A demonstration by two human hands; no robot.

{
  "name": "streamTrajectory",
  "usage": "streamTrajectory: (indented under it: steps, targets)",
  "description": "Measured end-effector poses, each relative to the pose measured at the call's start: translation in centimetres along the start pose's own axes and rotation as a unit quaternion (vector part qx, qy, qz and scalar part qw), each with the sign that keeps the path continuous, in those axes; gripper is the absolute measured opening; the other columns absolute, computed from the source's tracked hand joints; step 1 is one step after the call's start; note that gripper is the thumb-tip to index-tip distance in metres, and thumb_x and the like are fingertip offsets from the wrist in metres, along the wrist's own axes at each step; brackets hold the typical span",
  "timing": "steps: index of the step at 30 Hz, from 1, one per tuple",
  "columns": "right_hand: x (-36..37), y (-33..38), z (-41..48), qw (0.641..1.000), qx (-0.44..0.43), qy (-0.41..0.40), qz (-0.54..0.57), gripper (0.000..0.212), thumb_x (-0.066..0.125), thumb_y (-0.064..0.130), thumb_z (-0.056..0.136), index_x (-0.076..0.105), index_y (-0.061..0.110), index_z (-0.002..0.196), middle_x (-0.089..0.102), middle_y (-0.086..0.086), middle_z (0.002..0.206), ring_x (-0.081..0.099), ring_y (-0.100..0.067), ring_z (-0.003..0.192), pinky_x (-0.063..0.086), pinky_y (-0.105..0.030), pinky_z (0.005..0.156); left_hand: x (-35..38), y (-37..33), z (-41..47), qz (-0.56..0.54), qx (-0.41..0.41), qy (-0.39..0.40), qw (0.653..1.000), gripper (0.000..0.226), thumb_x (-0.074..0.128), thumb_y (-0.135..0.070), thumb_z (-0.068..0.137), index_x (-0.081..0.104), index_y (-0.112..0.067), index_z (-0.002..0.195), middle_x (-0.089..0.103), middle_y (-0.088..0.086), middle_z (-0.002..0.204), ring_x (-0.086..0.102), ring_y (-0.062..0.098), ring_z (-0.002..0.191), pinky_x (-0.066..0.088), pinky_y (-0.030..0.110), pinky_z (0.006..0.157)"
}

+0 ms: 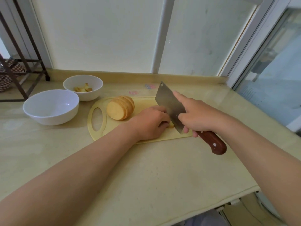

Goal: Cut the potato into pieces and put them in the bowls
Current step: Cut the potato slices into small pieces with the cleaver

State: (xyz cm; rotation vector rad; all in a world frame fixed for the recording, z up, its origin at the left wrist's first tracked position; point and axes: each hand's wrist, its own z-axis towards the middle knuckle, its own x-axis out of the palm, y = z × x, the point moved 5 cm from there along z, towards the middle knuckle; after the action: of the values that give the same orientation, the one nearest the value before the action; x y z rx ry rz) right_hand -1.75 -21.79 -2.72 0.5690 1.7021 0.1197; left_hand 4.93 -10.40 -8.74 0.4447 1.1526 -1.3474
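Right now the curled left hand [150, 123] pins a potato piece [171, 125] just left of the cleaver [169, 104] gripped by the right hand [198, 118].

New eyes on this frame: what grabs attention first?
The cleaver, gripped by the right hand, meets a small potato piece that the left hand holds on the yellow cutting board, mid-counter. Left of them stands the sliced potato, fanned; further left sit two white bowls, the far bowl holding pieces, the near bowl empty.
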Motion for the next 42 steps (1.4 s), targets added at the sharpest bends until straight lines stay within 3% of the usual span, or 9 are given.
streamTrajectory:
  steps: [8, 33, 39, 42]
  targets:
    - [-0.7, -0.2, -1.5, 1.000, 0.000, 0.000, -0.009, 0.094, 0.043, 0.009, 0.092, -0.001, 0.054, 0.161, 0.075, -0.003, 0.083, 0.070, -0.017, 0.051, 0.054, -0.030, 0.054, -0.3, 0.1, 0.1, 0.000, 0.008, -0.002, 1.000, 0.013, 0.062, -0.011, 0.088, 0.075, -0.009, 0.087, 0.065, 0.003, 0.096, 0.057, 0.019, 0.083, 0.048, 0.034, 0.076]
    - [0.1, 0.7, -3.5, 0.999, 0.003, 0.019, -0.035, 0.092, 0.043, 0.011, 0.096, -0.006, 0.053, 0.161, 0.073, -0.005, 0.086, 0.069, -0.015, 0.048, 0.056, -0.031, 0.054, -0.5, 0.0, 0.0, 0.009, 0.021, 0.003, 1.000, 0.015, 0.062, -0.015, 0.091, 0.075, -0.008, 0.091, 0.065, 0.006, 0.093, 0.058, 0.023, 0.086, 0.048, 0.038, 0.078]
    - [1.1, 1.8, -1.8, 0.998, 0.000, 0.014, -0.062, 0.096, 0.043, 0.007, 0.093, -0.009, 0.050, 0.162, 0.068, -0.006, 0.090, 0.070, -0.019, 0.051, 0.065, -0.039, 0.065, -0.6, 0.2, 0.1, -0.004, 0.028, -0.010, 1.000, 0.011, 0.066, -0.011, 0.087, 0.076, -0.006, 0.089, 0.067, 0.008, 0.090, 0.062, 0.027, 0.080, 0.050, 0.036, 0.073]
    - [0.9, 2.2, 0.2, 0.999, 0.005, 0.004, -0.033, 0.097, 0.044, 0.006, 0.092, -0.008, 0.048, 0.163, 0.071, -0.007, 0.088, 0.069, -0.017, 0.051, 0.062, -0.033, 0.060, -0.5, 0.2, 0.1, -0.010, 0.032, -0.010, 0.999, 0.011, 0.068, -0.010, 0.086, 0.077, -0.008, 0.091, 0.069, 0.006, 0.090, 0.064, 0.025, 0.079, 0.052, 0.037, 0.073]
